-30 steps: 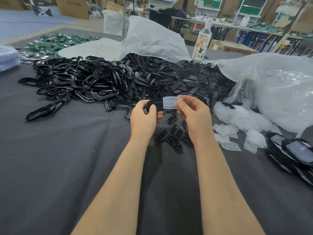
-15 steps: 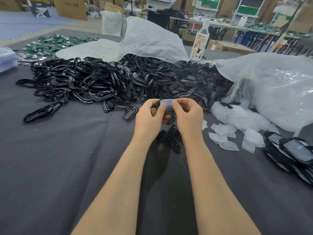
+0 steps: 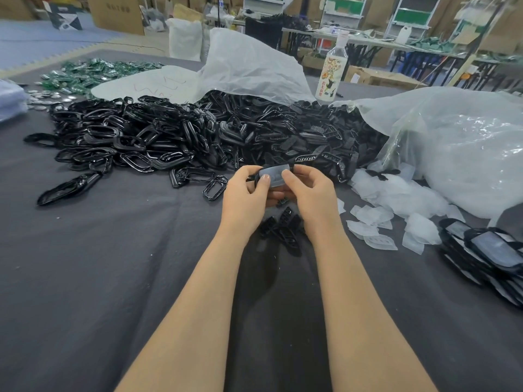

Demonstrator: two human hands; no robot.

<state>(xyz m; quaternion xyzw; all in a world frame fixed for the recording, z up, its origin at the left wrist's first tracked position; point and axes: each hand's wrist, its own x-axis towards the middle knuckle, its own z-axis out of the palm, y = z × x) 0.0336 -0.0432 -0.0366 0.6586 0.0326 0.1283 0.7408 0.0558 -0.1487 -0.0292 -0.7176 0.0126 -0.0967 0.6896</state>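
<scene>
Both hands meet over the grey cloth (image 3: 113, 264), just in front of the heap (image 3: 198, 137) of black parts. Between them is a black frame (image 3: 257, 179) with a clear pad (image 3: 276, 174) lying on it. The long axis of the two runs left to right across the view, the right end a little higher. The pad's broad face is turned up and toward the camera, and only a thin black edge of the frame shows at its left end.

The left hand (image 3: 246, 190) grips the left end, thumb on top near the pad's corner and fingers curled beneath. The right hand (image 3: 308, 190) pinches the right end the same way, thumb pressing the pad's face. Both grips are narrow and tight on the piece.

A second ago the pad was apart from the frame: the right hand held it out flat, pale, its small holes showing, while the left hand held the dark frame beside it. Now the pad covers the frame, looks greyer against the black behind it, and the hands have drawn closer together.

Small black pieces (image 3: 283, 227) lie on the cloth under the wrists. Loose pads (image 3: 370, 222) are scattered to the right, below a clear bag (image 3: 452, 142).
</scene>
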